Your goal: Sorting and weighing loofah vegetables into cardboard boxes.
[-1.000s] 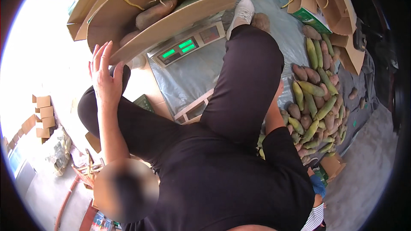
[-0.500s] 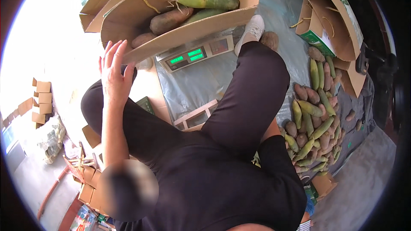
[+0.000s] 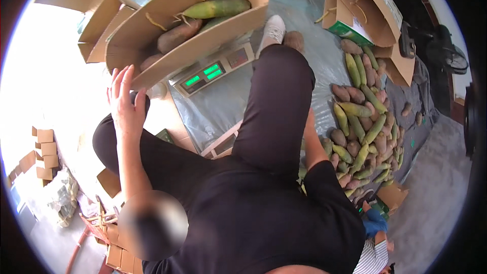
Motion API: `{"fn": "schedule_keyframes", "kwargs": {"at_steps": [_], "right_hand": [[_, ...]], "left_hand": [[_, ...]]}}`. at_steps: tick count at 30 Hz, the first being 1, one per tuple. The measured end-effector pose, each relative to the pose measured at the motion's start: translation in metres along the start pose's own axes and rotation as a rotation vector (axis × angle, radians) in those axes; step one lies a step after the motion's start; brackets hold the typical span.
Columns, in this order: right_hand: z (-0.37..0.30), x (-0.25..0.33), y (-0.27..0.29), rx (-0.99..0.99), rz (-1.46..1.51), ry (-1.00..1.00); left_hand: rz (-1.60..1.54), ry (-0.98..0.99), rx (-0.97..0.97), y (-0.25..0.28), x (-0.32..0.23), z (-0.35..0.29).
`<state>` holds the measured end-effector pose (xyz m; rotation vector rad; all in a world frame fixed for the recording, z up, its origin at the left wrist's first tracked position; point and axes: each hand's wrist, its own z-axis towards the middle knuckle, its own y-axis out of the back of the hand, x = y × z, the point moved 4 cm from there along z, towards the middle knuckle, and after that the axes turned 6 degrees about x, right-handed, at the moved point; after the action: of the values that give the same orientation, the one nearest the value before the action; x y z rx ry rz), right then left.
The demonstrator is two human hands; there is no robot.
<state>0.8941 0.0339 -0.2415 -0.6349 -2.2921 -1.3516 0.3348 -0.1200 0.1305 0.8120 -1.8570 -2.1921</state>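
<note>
My left hand (image 3: 126,102) has its fingers apart by the near left corner of an open cardboard box (image 3: 175,57); whether the fingertips touch it I cannot tell. Inside lie green radishes (image 3: 217,7) and reddish-brown sweet potatoes (image 3: 178,35). The box rests on a digital scale (image 3: 215,71) with lit green displays. My right forearm reaches down beyond my right thigh, and the thigh hides the fingers. Closest to that arm is a large pile of green radishes (image 3: 374,129) and sweet potatoes (image 3: 337,137).
Another open carton (image 3: 370,7) stands at the far right, near a black fan (image 3: 449,53). A single sweet potato (image 3: 293,42) lies beside my white shoe (image 3: 274,28). A wooden frame (image 3: 223,142) is between my legs. At the lower right is another person (image 3: 374,253) in a striped top.
The view has shifted, so the box and scale appear farther left. My right forearm reaches farther forward beside the thigh. My left hand stays by the box corner, fingers apart.
</note>
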Motion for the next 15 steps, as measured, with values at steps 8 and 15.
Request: {"fn": "schedule_keyframes", "kwargs": {"at_steps": [8, 15], "right_hand": [[0.01, 0.241, 0.129, 0.024, 0.338, 0.278], [-0.011, 0.464, 0.182, 0.077, 0.183, 0.865]], "left_hand": [[-0.001, -0.003, -0.044, 0.006, 0.009, -0.01], [-0.009, 0.002, -0.053, 0.009, 0.014, -0.014]]}}
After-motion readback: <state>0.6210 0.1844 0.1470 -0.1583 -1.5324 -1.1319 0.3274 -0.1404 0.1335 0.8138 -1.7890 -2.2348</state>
